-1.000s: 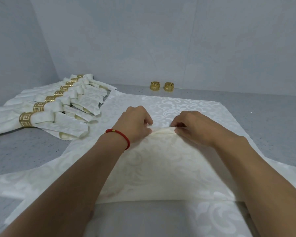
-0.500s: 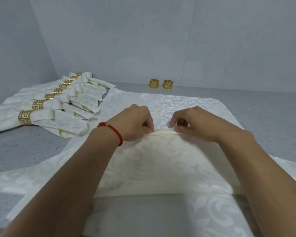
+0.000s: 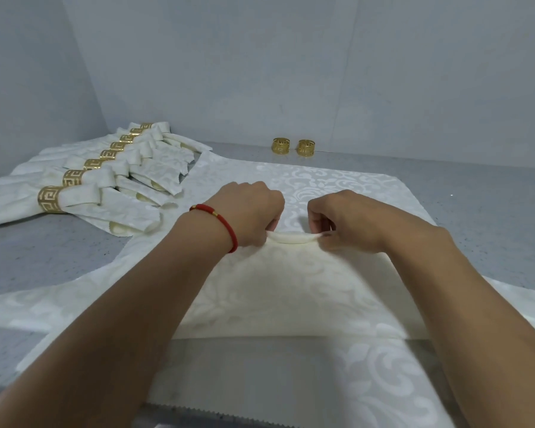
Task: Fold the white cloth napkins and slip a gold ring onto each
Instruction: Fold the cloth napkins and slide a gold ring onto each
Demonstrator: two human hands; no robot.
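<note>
A white patterned napkin [image 3: 291, 288] lies in front of me, its near part folded over into a cream flap. My left hand [image 3: 247, 214], with a red bracelet at the wrist, and my right hand [image 3: 346, 220] both pinch a small rolled pleat at the flap's far edge, a short gap between them. Under it spreads another flat white napkin [image 3: 337, 183]. Two loose gold rings [image 3: 280, 145] [image 3: 305, 147] stand at the back by the wall.
A row of several folded napkins in gold rings [image 3: 84, 183] lies fanned out at the left on the grey table [image 3: 491, 211]. Pale walls close the back and left sides.
Both hands have gathered the flap's far edge into a tighter rolled pleat and lifted it slightly; the hands moved a little apart.
</note>
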